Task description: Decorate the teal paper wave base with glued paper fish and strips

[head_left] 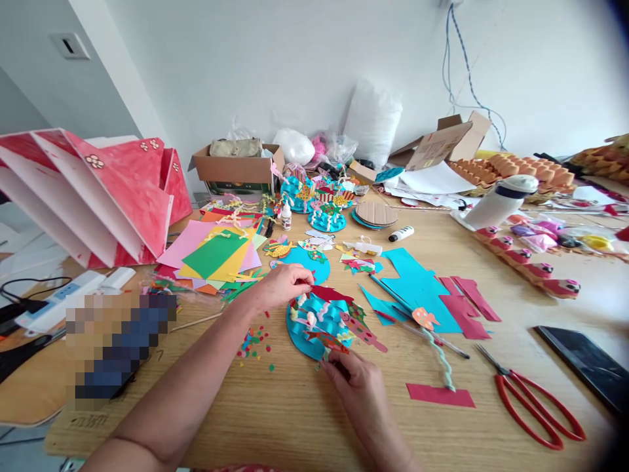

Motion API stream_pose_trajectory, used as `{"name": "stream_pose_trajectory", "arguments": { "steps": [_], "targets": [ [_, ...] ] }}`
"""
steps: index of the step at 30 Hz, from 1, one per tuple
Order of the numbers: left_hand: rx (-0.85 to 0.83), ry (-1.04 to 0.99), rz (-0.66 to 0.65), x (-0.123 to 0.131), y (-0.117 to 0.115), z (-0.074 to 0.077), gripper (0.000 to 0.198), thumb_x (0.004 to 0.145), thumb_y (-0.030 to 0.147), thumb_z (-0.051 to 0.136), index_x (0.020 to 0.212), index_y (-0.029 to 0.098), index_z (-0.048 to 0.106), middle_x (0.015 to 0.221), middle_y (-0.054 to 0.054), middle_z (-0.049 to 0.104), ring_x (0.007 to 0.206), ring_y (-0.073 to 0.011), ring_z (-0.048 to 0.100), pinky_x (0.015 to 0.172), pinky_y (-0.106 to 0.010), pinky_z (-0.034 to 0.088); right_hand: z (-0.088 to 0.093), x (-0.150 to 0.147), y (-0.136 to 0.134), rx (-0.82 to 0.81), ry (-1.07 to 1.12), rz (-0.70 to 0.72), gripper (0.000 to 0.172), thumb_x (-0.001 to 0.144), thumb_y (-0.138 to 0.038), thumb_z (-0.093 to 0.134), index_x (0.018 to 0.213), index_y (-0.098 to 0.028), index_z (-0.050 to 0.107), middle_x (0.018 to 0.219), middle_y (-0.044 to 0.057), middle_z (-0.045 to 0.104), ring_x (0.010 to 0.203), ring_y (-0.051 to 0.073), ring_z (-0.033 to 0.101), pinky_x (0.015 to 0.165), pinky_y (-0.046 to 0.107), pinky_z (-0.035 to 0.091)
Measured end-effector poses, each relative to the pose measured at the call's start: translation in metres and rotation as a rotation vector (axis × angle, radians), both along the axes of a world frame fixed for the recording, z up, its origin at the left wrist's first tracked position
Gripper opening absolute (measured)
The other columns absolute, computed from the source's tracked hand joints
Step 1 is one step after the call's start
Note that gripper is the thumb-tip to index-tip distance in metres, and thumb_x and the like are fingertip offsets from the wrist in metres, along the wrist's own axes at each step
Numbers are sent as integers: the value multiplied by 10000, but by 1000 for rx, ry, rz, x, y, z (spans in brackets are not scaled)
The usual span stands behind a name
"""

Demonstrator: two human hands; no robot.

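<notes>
Nearest me, the right hand [361, 387] has its fingertips pinched shut on a paper fish cut-out [334, 342] at 6 o'clock on the blue paper disc [301, 335]. The disc lies flat on the wooden table [295, 419]. At the disc's 11 o'clock the left hand [282, 285] pinches a red paper piece [331, 293] against the rim. I judge this a fitting step, with both pieces held in place. Further handling calls for a light touch, since the curled strips [310, 319] stand loose. Confetti scraps [253, 342] lie at 9 o'clock, a twisted green cord [442, 360] at 3 and red-handled scissors [533, 403] at 4, well apart. Nothing blocks either hand.
</notes>
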State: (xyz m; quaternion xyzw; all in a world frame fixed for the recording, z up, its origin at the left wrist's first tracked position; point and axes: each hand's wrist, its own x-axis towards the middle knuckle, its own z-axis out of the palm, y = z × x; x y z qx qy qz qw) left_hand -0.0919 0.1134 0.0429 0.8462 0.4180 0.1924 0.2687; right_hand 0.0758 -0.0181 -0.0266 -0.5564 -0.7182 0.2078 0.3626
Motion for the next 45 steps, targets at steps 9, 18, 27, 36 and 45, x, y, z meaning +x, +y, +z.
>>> {"name": "stream_pose_trajectory", "arguments": {
  "steps": [9, 18, 27, 36, 45],
  "targets": [
    [-29, 1, 22, 1, 0, -1, 91, 736, 166, 553, 690, 148, 630, 676, 17, 554, 629, -101, 510, 563, -183, 339, 2, -6, 0, 198, -130, 40, 221, 839, -244, 430, 675, -190, 568, 588, -2, 590, 518, 105, 560, 483, 175, 376],
    [-5, -24, -12, -1, 3, -6, 109, 746, 184, 531, 699, 160, 626, 665, 23, 572, 643, -106, 513, 583, -186, 350, -9, -9, 6, 140, -167, -40, 230, 826, -253, 419, 706, -197, 606, 646, 16, 652, 534, 120, 598, 485, 185, 402],
    [-28, -14, 7, 0, 1, 0, 99, 740, 168, 538, 707, 157, 630, 684, 20, 576, 669, -110, 517, 590, -181, 360, -10, -8, 6, 60, -213, -51, 202, 797, -239, 438, 685, -200, 601, 636, 17, 652, 533, 131, 600, 483, 198, 395],
    [-43, -27, 13, 0, 0, 1, 92, 736, 160, 543, 692, 148, 622, 661, 24, 556, 648, -105, 503, 578, -180, 349, -8, -13, 9, 61, -206, -53, 204, 804, -240, 435, 696, -186, 600, 633, 20, 649, 534, 131, 597, 483, 199, 391],
    [-35, -17, 15, -2, 1, 0, 97, 738, 168, 535, 710, 157, 627, 693, 20, 577, 669, -111, 513, 596, -186, 357, -12, -12, 8, 34, -234, -52, 216, 809, -252, 427, 682, -195, 592, 639, 20, 644, 549, 134, 589, 488, 205, 385]
  ]
}}
